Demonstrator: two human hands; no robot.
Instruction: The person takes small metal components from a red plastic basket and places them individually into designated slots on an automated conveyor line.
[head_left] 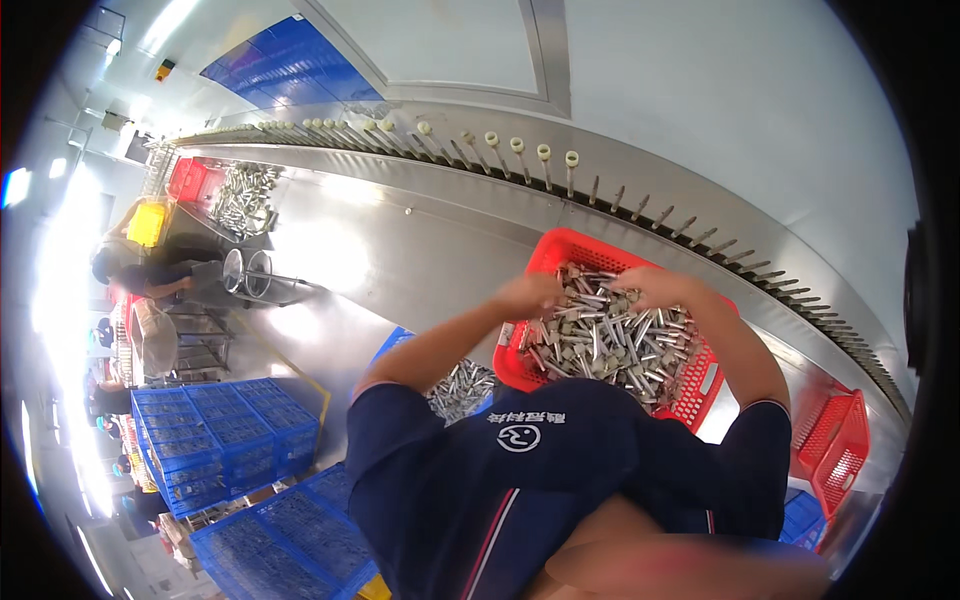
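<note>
There are two hands (530, 297), one red basket (516, 368) beneath them, and metal parts (615, 345) beyond counting.

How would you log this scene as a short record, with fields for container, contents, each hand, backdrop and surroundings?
Container: red basket, perforated
Contents: heaped metal parts
Left hand: at the basket's left side, by the parts; grip unclear
Right hand: over the far side of the heap; grip unclear
Backdrop: row of pins, pale-topped leftward, bare rightward
Surroundings: blue crates at left; another red basket at right
</note>
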